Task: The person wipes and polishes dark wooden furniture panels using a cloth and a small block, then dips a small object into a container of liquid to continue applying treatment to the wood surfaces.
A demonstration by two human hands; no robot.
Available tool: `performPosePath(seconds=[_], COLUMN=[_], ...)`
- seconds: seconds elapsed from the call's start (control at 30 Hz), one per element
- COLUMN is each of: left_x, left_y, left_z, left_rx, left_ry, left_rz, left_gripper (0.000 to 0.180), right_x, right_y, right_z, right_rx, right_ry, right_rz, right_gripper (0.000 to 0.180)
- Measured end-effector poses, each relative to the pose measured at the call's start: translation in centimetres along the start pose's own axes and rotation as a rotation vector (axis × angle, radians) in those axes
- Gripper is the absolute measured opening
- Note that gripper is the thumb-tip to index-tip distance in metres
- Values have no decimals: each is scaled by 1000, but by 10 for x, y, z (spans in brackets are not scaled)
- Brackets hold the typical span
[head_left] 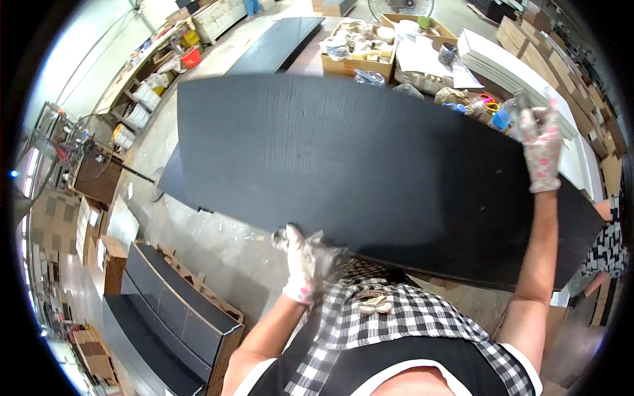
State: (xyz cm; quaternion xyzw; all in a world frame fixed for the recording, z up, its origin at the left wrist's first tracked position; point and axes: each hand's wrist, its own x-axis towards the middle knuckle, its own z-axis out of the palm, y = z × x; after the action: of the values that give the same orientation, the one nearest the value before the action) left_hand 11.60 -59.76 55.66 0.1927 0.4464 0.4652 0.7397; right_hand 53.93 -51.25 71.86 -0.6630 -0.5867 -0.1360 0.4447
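A long black board [310, 152] lies in front of me, its near edge close to my waist. My left hand [302, 267], in a white glove with pink marks, is closed at that edge with the thumb up. It grips a crumpled greyish wad [327, 254], a rag or thin plastic; I cannot tell which. My right hand [543, 148], gloved alike, is raised over the board's far right side. Its fingers are curled and blurred around something pale that I cannot make out.
Beyond the board stand a cardboard box [356, 66] of pale pieces, tape rolls [489, 104] and stacked white panels [492, 56]. Another person's patterned sleeve [611, 237] is at the right. Black panels [165, 310] stand on the floor at left, below a fan [92, 148].
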Motion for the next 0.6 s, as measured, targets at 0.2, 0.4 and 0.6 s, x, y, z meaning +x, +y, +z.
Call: performPosePath(seconds=[0.2, 0.4, 0.6], left_x=[76, 26, -24], left_y=[11, 51, 103], left_z=[7, 37, 106], left_rx=[466, 754, 928], left_ry=[-420, -345, -445], left_rz=[296, 231, 1005], left_gripper=[79, 34, 31], right_x=[-17, -68, -79], right_y=[-17, -38, -50], right_z=[-34, -14, -25], right_rx=[-181, 234, 336], right_ry=[406, 290, 332], right_rz=[-169, -64, -75], right_gripper=[65, 71, 81])
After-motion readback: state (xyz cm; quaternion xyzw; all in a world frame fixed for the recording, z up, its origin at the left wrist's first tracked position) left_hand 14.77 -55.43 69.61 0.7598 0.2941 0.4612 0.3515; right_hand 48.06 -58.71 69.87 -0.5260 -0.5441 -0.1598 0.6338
